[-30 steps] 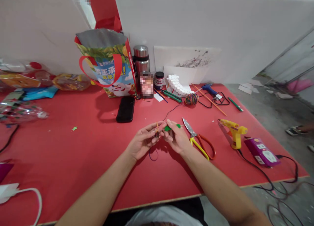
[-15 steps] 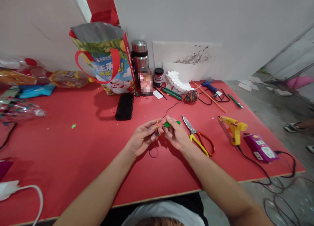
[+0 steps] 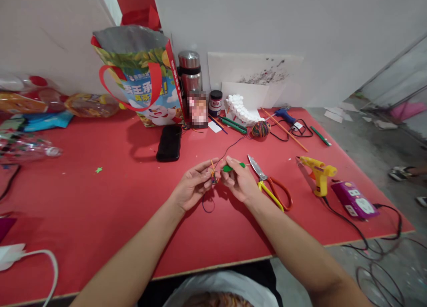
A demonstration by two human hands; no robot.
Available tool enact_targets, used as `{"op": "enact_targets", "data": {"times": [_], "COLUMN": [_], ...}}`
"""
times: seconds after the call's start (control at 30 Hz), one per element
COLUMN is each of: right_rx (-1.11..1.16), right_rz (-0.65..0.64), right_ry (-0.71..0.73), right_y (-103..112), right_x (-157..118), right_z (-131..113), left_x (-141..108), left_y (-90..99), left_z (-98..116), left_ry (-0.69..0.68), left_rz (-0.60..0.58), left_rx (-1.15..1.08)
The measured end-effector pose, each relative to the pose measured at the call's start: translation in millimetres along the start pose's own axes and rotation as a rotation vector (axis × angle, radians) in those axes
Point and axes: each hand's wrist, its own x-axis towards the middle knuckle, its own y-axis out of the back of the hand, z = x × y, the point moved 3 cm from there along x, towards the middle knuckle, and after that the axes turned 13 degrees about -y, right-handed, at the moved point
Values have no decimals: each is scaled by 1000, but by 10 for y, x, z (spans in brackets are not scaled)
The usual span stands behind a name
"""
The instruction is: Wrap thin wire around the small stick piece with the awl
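Observation:
Between the fingers of my left hand [image 3: 194, 185] is a small multicoloured yarn piece [image 3: 214, 178], with an orange strand rising from it. My right hand [image 3: 239, 179] grips a green-handled tool [image 3: 231, 167] right beside it; the tool's tip is hidden by the fingers. A dark strand [image 3: 233, 146] runs from the hands back to a multicoloured yarn ball [image 3: 260, 129]. A loose loop of yarn [image 3: 209, 205] hangs below the left fingers. Just right of my right hand lie scissors [image 3: 262, 173] with red and yellow handles.
A yellow glue gun [image 3: 319, 173] and purple power strip [image 3: 355, 199] are at the right. Behind the hands are a black phone [image 3: 169, 143], a printed bag [image 3: 143, 82], a steel flask [image 3: 190, 71], a dark jar [image 3: 215, 103] and a green cutter [image 3: 233, 125]. Plastic bottles lie at left.
The hands stay nearly in place, with only slight finger movement around the yarn piece. The whole view has shifted slightly.

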Motion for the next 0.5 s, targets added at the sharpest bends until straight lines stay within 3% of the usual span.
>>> {"op": "enact_targets", "data": {"times": [0.3, 0.5], "right_rx": [-16, -87], "right_rz": [20, 104], "right_ry": [30, 118], "right_y": [10, 27], "right_x": [-4, -20], "right_z": [-33, -84], "left_x": [4, 5], "left_y": [-36, -26], "left_z": [50, 90], "left_ry": [-29, -126], "left_rz": [2, 67], "left_rx": [-5, 70]}}
